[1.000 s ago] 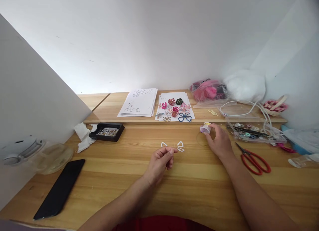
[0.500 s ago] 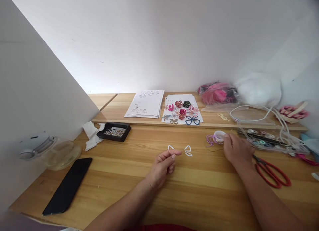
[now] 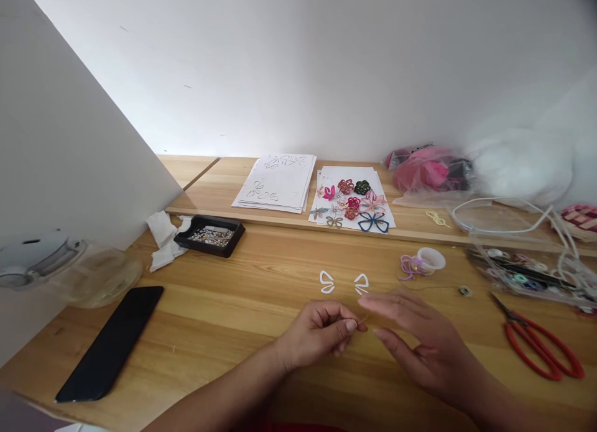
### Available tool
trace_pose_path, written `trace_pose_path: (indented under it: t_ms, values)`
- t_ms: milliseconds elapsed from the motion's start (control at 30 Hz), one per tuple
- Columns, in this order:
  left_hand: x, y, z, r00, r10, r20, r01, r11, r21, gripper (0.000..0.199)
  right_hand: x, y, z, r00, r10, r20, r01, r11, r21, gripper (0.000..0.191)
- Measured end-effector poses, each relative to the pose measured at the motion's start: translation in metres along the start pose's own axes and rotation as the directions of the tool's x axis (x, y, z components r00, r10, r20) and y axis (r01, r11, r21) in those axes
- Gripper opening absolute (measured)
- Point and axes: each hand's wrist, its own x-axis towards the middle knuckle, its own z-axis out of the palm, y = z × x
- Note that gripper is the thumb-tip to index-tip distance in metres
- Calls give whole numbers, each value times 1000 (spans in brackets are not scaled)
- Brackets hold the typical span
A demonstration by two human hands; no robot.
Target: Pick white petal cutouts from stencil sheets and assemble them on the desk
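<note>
My left hand (image 3: 321,334) is closed in a pinch over the middle of the table. Between its thumb and forefinger is a fine wire (image 3: 362,321), whose tip shows past the fingers. Just to the right is my right hand (image 3: 420,335), its fingers and thumb apart and nothing visible in it. Beyond the hands lie two pairs of white wing-shaped cutouts, a left pair (image 3: 327,289) and a right pair (image 3: 361,276), the latter close to my right fingertips. A small spool (image 3: 464,291) rests farther right, with a thin strand running left from it.
Red-handled scissors (image 3: 536,342) lie at the right. A white cup-like ring (image 3: 436,258) sits against purple cord (image 3: 411,266). Wire-and-thread flowers cover a paper (image 3: 389,216) on the raised shelf. At left are a black bead tray (image 3: 228,248) and a phone (image 3: 112,342).
My right hand has come left from beside the white ring to my left hand, and its fingers have spread. The small spool now shows on the table. The view has shifted slightly.
</note>
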Motion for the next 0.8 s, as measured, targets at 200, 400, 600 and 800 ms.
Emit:
trace_pose_path:
  t_ms: [200,400,600,800]
  values:
    - [1,2,1,997,9,-82,-2,996,85,36,6,5,8,999,-31,32,28,996,85,22]
    - [1,-2,3,973,136,-184,-75,949,306,28,6,1,16,995,94,-16,-90,982,165,10]
    - [1,-1,4,951,132,-279,-12,919,395,26,7,5,18,988,128,-85,-119,988,96,13]
    - [4,-4,3,944,61,-323,36,957,286,27,5,15,10,981,151,-126,-149,989,23,14]
